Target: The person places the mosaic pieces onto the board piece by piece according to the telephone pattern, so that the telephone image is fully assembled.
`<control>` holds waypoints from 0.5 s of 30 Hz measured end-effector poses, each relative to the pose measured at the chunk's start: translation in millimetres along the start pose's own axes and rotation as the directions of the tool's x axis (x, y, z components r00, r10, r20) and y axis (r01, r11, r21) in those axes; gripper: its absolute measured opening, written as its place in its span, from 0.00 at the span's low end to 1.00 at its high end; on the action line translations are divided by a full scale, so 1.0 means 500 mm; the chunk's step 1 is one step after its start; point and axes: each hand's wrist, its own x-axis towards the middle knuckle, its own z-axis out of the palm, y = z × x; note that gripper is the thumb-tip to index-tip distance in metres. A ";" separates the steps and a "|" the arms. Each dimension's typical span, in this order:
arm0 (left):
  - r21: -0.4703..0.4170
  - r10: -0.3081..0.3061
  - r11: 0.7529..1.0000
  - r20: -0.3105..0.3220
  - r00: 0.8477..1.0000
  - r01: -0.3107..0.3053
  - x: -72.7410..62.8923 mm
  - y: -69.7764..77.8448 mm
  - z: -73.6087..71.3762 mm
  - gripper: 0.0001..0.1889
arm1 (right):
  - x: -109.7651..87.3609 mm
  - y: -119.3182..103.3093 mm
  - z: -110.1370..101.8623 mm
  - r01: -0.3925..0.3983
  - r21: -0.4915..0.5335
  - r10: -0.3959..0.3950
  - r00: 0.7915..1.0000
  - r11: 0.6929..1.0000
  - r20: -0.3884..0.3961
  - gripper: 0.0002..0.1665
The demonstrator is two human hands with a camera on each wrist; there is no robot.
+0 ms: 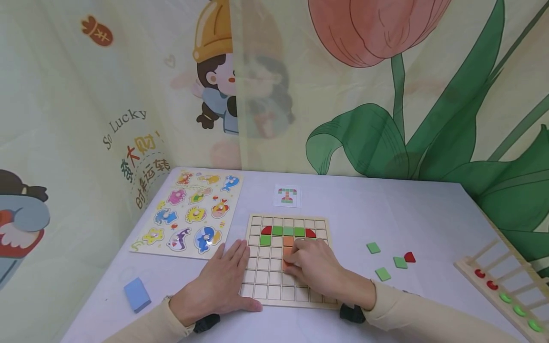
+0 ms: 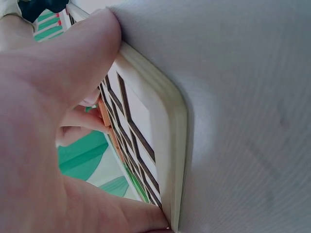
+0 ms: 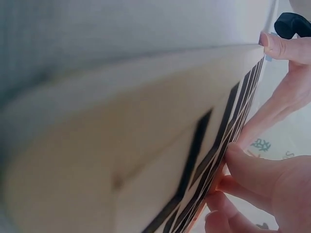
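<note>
A wooden grid board (image 1: 261,277) lies on the table. In its upper rows sit green square tiles (image 1: 277,230), red rounded tiles (image 1: 310,233) at both ends of a row, and orange square tiles (image 1: 289,241) running down a middle column. My right hand (image 1: 317,264) is over the board, thumb and fingers pinching an orange tile (image 1: 285,267) low in that column; the fingers partly cover it. My left hand (image 1: 218,281) rests along the board's left edge, fingers extended and thumb spread toward the near corner. The left wrist view shows its thumb (image 2: 92,43) beside the board's rim.
A card with a tile T picture (image 1: 287,196) lies behind the board. Loose green tiles (image 1: 383,274) and a red tile (image 1: 409,257) lie to the right, near a wooden rack (image 1: 467,262). At left are a sea-animal peg puzzle (image 1: 184,216) and a blue block (image 1: 137,295).
</note>
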 end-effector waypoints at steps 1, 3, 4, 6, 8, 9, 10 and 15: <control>-0.001 0.000 1.000 0.001 1.000 0.000 0.000 0.000 0.000 0.65 | -0.001 0.000 0.000 0.001 -0.009 -0.001 1.000 1.000 0.004 0.09; -0.005 0.001 1.000 0.001 1.000 -0.001 0.000 0.000 0.000 0.65 | -0.002 -0.002 -0.001 0.001 -0.034 -0.001 1.000 0.999 0.014 0.08; -0.007 0.002 1.000 0.002 1.000 -0.002 0.000 0.000 0.000 0.65 | -0.003 -0.002 -0.002 0.002 -0.047 -0.001 1.000 0.999 0.020 0.08; -0.009 0.003 1.000 0.002 1.000 -0.003 0.000 0.000 0.000 0.65 | -0.005 -0.003 -0.003 0.003 -0.069 -0.001 0.999 0.998 0.035 0.08; -0.009 0.003 1.000 0.004 1.000 -0.003 0.000 0.000 -0.001 0.65 | -0.006 -0.003 -0.005 0.004 -0.076 0.000 0.999 0.997 0.048 0.07; -0.008 0.002 1.000 0.005 1.000 -0.002 0.000 0.000 -0.001 0.65 | -0.007 -0.002 -0.005 0.004 -0.070 -0.001 0.999 0.998 0.052 0.07; -0.008 0.001 1.000 0.005 1.000 -0.001 0.000 0.000 -0.001 0.65 | -0.008 -0.002 -0.006 0.002 -0.059 0.001 0.998 0.998 0.055 0.08; 0.009 -0.005 1.000 0.009 1.000 0.005 0.001 0.001 -0.001 0.65 | -0.015 0.007 -0.009 -0.041 0.044 0.038 0.997 0.998 0.061 0.12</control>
